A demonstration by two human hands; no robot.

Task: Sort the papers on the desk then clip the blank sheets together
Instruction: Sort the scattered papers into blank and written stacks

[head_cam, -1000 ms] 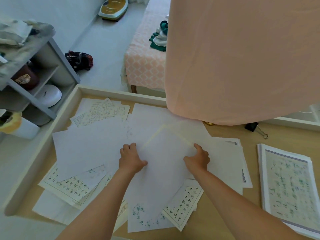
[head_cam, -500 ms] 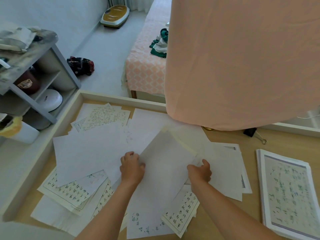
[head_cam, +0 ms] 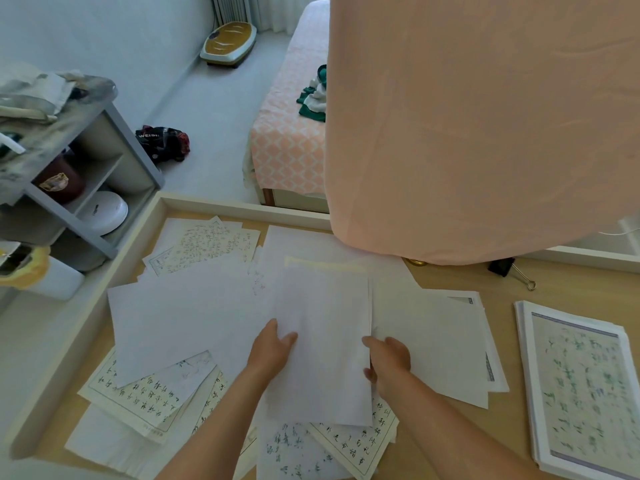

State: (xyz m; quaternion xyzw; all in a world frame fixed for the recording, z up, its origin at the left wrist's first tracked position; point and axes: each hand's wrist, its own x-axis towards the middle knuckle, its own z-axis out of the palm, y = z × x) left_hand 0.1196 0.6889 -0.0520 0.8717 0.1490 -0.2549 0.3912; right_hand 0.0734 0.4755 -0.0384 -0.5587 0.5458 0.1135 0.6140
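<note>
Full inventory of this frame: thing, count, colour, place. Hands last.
held blank sheets: few, white, desk centre
loose blank sheets: several, white, around those
written sheets: several, white with dark script, scattered left and front
sorted stack: one, written pages, desk right
binder clip: one, black, desk back right
desk: one, light wood, underneath
curtain: one, pink, hanging over desk back
bed: one, pink-patterned cover, behind desk
shelf unit: one, grey, left
left hand: one, grips held sheets' left edge
right hand: one, grips their right edge
</note>
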